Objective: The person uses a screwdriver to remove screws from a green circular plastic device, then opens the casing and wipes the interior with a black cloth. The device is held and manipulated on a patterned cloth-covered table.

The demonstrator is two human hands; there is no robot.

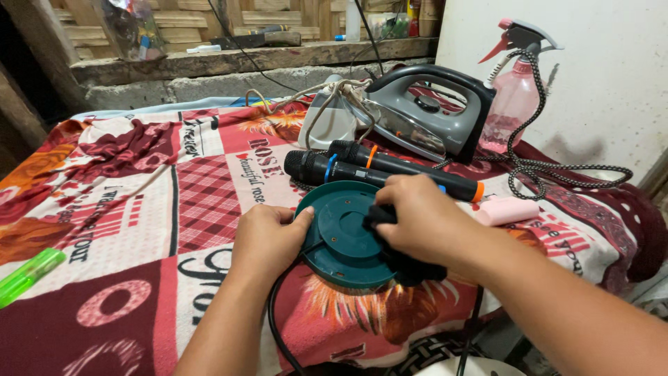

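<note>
Spread over the whole table: a patchwork blanket (139, 209) in reds and pinks, with a rough wooden ledge (229, 61) and pale wall behind. Standing at the back: a grey iron (431, 111) with its braided cord (557, 170), beside a pink spray bottle (515, 97). Lying just in front: two black microphones (376, 167). At the near edge, between both hands: a round teal disc (341, 233) with a black cable (278, 327) trailing off the table. Left hand (268, 240) curled on the disc's rim, bracing it; right hand (424, 219) clenched around a black part (390, 240) at the disc's right side. Likely mid-fitting or twisting; steady rim grip probably needed. Far left: a green lighter (28, 275)
</note>
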